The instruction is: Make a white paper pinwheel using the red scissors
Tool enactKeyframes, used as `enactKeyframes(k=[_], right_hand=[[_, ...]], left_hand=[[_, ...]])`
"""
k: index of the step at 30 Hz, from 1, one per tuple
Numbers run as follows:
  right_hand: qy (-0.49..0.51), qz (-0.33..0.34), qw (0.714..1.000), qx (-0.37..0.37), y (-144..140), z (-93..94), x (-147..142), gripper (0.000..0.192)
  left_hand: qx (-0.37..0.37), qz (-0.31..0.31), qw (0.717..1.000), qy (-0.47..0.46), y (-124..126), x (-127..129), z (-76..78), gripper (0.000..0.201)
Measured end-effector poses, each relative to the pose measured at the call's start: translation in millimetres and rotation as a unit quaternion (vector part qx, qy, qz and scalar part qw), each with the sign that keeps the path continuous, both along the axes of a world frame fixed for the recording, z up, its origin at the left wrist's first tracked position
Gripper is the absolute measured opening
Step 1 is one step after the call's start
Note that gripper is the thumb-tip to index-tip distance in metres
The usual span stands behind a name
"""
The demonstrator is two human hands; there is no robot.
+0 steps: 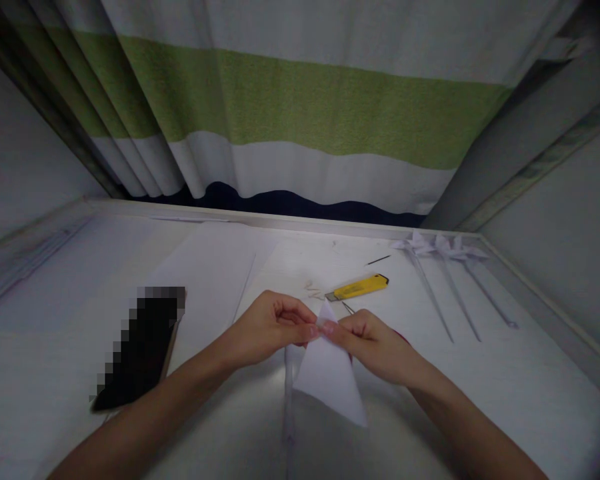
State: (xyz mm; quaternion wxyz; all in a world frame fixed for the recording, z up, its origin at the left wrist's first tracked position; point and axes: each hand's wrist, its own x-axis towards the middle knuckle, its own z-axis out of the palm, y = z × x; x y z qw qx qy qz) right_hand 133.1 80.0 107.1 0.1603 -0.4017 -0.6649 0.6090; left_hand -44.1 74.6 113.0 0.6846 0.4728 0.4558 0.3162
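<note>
A white piece of paper (330, 383), pointed at the top and wider below, hangs between my two hands above the table. My left hand (273, 325) pinches its upper part from the left with thumb and fingers. From the other side my right hand (373, 340) grips the same spot, its thumb tip almost meeting the left thumb. Behind the right hand, parts of scissors (349, 308) show; most of them are hidden. A thin rolled paper stick (289, 400) lies below the paper. Just beyond the hands rests a yellow utility knife (360, 288).
Paper pinwheels on sticks (445, 250) lie at the back right. A thin dark rod (379, 260) is near the knife. White paper sheets (215, 267) and a dark phone (140, 353), partly pixelated, lie at left. A curtain (290, 100) hangs past the table's raised back edge (280, 220).
</note>
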Motion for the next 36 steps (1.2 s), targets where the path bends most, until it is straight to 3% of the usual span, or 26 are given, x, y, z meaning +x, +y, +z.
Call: enactKeyframes(k=[10,22,36], right_hand=[[-0.045,0.015,0.998,0.04,0,-1.8,3,0.05],[-0.049,0.002,0.997,0.051,-1,-2.2,0,0.049],[-0.044,0.015,0.999,0.02,-2,-7.3,4,0.05]], left_hand=[[0.014,0.023,1.0,0.001,3,0,-2.2,0.015],[0.035,0.041,0.998,0.03,6,-6,5.8,0.016],[0.05,0.049,0.996,0.052,11,-11,6.9,0.015]])
